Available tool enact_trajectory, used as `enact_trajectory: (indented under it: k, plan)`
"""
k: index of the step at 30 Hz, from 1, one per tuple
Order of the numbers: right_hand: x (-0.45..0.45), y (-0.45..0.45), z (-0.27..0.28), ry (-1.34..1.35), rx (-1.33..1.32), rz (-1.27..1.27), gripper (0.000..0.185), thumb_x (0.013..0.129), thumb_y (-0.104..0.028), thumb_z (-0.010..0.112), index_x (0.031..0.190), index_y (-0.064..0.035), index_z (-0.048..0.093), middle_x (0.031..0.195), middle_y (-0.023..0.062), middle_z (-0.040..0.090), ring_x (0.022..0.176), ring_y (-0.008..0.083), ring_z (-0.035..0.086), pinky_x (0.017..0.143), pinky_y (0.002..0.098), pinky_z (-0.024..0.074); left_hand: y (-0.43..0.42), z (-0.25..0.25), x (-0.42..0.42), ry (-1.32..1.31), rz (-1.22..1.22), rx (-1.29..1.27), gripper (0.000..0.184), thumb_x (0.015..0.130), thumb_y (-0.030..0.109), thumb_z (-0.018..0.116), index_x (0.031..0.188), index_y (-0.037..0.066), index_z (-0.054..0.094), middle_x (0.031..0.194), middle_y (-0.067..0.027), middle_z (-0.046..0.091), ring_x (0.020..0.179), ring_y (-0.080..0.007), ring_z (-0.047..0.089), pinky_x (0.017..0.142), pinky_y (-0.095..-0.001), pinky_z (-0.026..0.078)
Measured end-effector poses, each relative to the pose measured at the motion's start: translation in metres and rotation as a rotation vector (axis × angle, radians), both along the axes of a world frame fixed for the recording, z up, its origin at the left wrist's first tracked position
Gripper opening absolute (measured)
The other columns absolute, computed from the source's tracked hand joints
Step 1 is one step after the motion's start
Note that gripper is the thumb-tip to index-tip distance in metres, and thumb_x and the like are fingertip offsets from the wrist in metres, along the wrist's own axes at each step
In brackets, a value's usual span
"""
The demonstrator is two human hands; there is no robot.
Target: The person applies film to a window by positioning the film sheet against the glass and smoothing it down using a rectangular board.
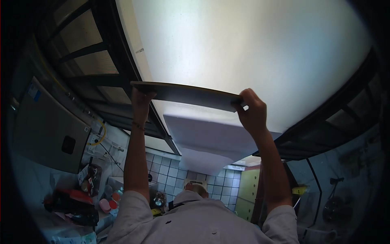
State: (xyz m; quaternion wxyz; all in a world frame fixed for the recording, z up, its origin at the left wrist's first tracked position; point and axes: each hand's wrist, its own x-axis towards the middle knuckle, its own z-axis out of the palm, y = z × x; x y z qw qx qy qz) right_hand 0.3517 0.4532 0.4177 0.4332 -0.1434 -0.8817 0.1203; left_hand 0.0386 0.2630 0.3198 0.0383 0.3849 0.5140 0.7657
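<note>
A thin, dark flat panel (187,94) with a lighter brown edge is held up between my two hands. My left hand (141,101) is closed on its left end, thumb on the near face and the other fingers mostly hidden behind. At the right end, my right hand (252,110) pinches the corner between thumb and fingers. The panel slopes slightly down toward the right. Behind and below it is a pale block-like surface (207,134); whether the panel touches it I cannot tell.
Dark window frames (107,44) run along the left, with a grey metal box (50,126) and yellow hose (102,134) beside them. Cups and bottles crowd the lower left (109,201). A yellow-green cabinet (247,191) stands on the tiled floor (166,171). A large pale surface (243,44) fills the top.
</note>
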Motion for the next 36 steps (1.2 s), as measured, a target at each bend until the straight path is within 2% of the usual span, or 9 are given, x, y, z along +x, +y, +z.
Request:
enact_trajectory:
  k: [4, 8, 13, 20, 24, 27, 28, 30, 36]
  plan:
    - [0.031, -0.003, 0.086, 0.135, 0.157, -0.012, 0.027, 0.073, -0.003, 0.079, 0.084, -0.0059, 0.055, 0.078, 0.0071, 0.058, 0.069, 0.0236, 0.065, 0.059, 0.0325, 0.0502, 0.013, 0.083, 0.02, 0.078, -0.034, 0.205, 0.047, 0.082, -0.011, 0.068, 0.123, 0.004, 0.05, 0.114, -0.0066, 0.062, 0.103, -0.0144, 0.06, 0.089, -0.0287, 0.053]
    - [0.031, -0.005, 0.1, 0.1, 0.193, -0.109, 0.03, 0.073, -0.004, 0.079, 0.083, -0.0066, 0.051, 0.076, 0.0064, 0.059, 0.068, 0.0235, 0.065, 0.058, 0.032, 0.0495, 0.029, 0.094, 0.015, 0.037, -0.054, 0.234, 0.05, 0.08, -0.01, 0.068, 0.125, 0.003, 0.05, 0.112, -0.0071, 0.063, 0.102, -0.0143, 0.061, 0.089, -0.0268, 0.051]
    - [0.018, 0.005, 0.045, 0.078, 0.119, -0.045, 0.031, 0.073, -0.003, 0.079, 0.081, -0.0061, 0.049, 0.074, 0.008, 0.057, 0.062, 0.0258, 0.062, 0.053, 0.0348, 0.0471, 0.024, 0.032, 0.007, -0.026, -0.057, 0.147, 0.055, 0.08, -0.012, 0.067, 0.129, 0.003, 0.05, 0.114, -0.0053, 0.062, 0.103, -0.0139, 0.06, 0.09, -0.027, 0.05]
    - [0.007, 0.007, -0.038, -0.03, -0.006, -0.071, 0.032, 0.07, -0.001, 0.077, 0.081, -0.0084, 0.047, 0.072, 0.0057, 0.057, 0.059, 0.0261, 0.061, 0.053, 0.0356, 0.0479, 0.017, -0.049, 0.007, -0.069, -0.057, -0.052, 0.045, 0.08, -0.01, 0.069, 0.119, 0.004, 0.054, 0.106, -0.003, 0.062, 0.097, -0.0128, 0.058, 0.085, -0.0274, 0.049]
    - [0.014, 0.003, -0.034, -0.047, -0.014, -0.023, 0.029, 0.071, -0.001, 0.077, 0.083, -0.0081, 0.051, 0.076, 0.0069, 0.059, 0.064, 0.0266, 0.064, 0.057, 0.0354, 0.0503, 0.009, -0.059, 0.018, -0.048, -0.04, -0.017, 0.042, 0.081, -0.012, 0.068, 0.117, 0.005, 0.055, 0.102, -0.0034, 0.063, 0.097, -0.0136, 0.059, 0.084, -0.0279, 0.049]
    - [0.022, -0.002, 0.04, 0.03, 0.082, 0.051, 0.026, 0.073, -0.001, 0.078, 0.087, -0.0071, 0.057, 0.081, 0.0079, 0.06, 0.072, 0.0264, 0.066, 0.062, 0.0346, 0.0517, -0.005, 0.027, 0.027, 0.08, -0.04, 0.131, 0.04, 0.085, -0.012, 0.065, 0.119, 0.004, 0.053, 0.108, -0.0063, 0.063, 0.104, -0.0159, 0.061, 0.093, -0.0303, 0.052]
    - [0.022, -0.007, 0.066, 0.047, 0.139, 0.0, 0.028, 0.072, -0.001, 0.078, 0.089, -0.0066, 0.057, 0.082, 0.0079, 0.06, 0.074, 0.0263, 0.066, 0.064, 0.0339, 0.0515, -0.003, 0.054, 0.024, 0.083, -0.056, 0.156, 0.041, 0.085, -0.007, 0.067, 0.121, 0.005, 0.052, 0.106, -0.003, 0.058, 0.102, -0.0124, 0.057, 0.09, -0.0271, 0.049]
    - [0.018, -0.012, 0.099, 0.085, 0.203, -0.04, 0.031, 0.073, -0.002, 0.079, 0.092, -0.0058, 0.055, 0.083, 0.0067, 0.061, 0.075, 0.0239, 0.066, 0.064, 0.0329, 0.0504, 0.003, 0.097, 0.021, 0.08, -0.069, 0.188, 0.044, 0.083, -0.008, 0.067, 0.122, 0.005, 0.052, 0.112, -0.0048, 0.061, 0.104, -0.0123, 0.058, 0.09, -0.0272, 0.05]
    - [0.008, -0.015, 0.084, 0.087, 0.165, -0.068, 0.03, 0.072, -0.004, 0.08, 0.086, -0.006, 0.054, 0.078, 0.0071, 0.06, 0.07, 0.0236, 0.065, 0.059, 0.0327, 0.0492, 0.011, 0.074, -0.001, 0.076, -0.045, 0.126, 0.046, 0.082, -0.009, 0.067, 0.123, 0.005, 0.052, 0.111, -0.0044, 0.062, 0.102, -0.0138, 0.06, 0.09, -0.0289, 0.05]
